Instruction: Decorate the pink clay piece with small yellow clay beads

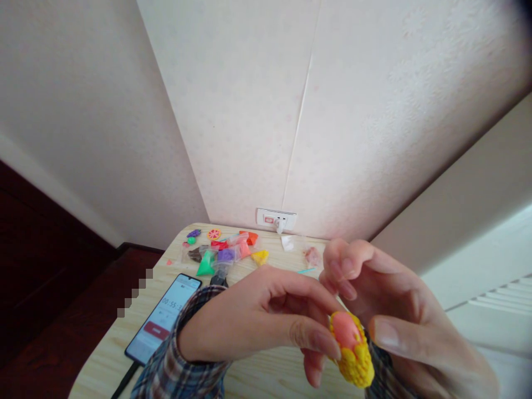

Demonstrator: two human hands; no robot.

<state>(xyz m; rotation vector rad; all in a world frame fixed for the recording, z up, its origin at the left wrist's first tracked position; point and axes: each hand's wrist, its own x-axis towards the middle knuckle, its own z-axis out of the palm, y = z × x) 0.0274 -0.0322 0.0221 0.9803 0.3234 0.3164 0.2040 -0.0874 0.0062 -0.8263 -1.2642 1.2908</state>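
My left hand [253, 318] and my right hand [394, 310] meet close to the camera over a light wooden table [124, 338]. Between them is a small clay model [353, 349], pink at the top and covered lower down with bumpy yellow pieces. My left thumb and fingers pinch its upper left side. My right thumb and curled fingers close round its right side. Its lower back is hidden by my fingers. A plaid sleeve covers my left wrist.
A phone [164, 318] showing a timer lies at the table's left, with a cable running off its near end. Several small bags and bits of coloured clay [226, 249] lie at the far edge. A wall socket [276, 219] sits just behind.
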